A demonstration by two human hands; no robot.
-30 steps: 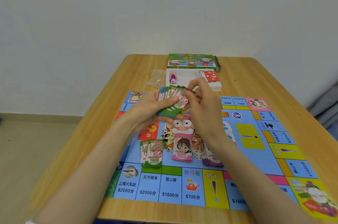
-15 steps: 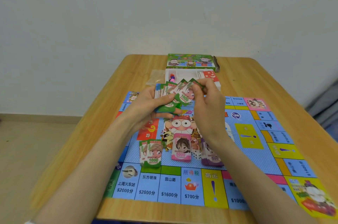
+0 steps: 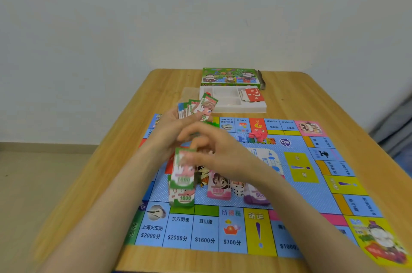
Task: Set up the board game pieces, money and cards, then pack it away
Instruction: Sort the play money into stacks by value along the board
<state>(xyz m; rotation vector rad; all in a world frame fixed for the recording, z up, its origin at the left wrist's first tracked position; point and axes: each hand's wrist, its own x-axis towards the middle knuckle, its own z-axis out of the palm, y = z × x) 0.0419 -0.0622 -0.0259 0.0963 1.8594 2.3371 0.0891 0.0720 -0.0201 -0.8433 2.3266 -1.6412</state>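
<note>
Left of centre, a green note (image 3: 184,169) is now brought down from the fan (image 3: 197,106) to over the green pile (image 3: 183,200), pinched in the grip of the right hand (image 3: 214,154). The fan stays clasped by the left hand (image 3: 169,127). Money sorting is judged unfinished.

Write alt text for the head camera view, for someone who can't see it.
A person's right hand holds a green 1000 note over a green 1000 pile on a colourful game board, while the left hand grips a fan of notes. A pink pile, a purple pile and a die sit beside it; the box tray lies behind.
</note>
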